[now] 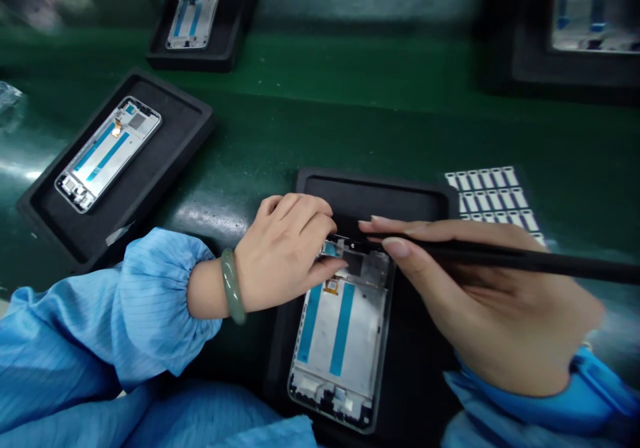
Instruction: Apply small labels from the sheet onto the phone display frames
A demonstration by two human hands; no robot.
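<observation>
A phone mid-frame (323,341), silvery with two blue strips, lies in a black tray (375,185) in front of me. My left hand (287,248) is closed at the phone's top left corner, its thumb over the inner face and its curled fingers at the top edge. Between the thumb and fingers of my right hand (490,295) is a long black stick-shaped tool (560,261). The tool's tip end is near the phone's top edge; its exact contact point is hidden by the fingers and dark background.
Another black tray (193,161) with a similar phone frame (107,151) lies to the left. Farther back are one more loaded tray (195,61) and a blurred one (565,75) at the right. A sheet of small white labels (493,191) lies right of the near tray.
</observation>
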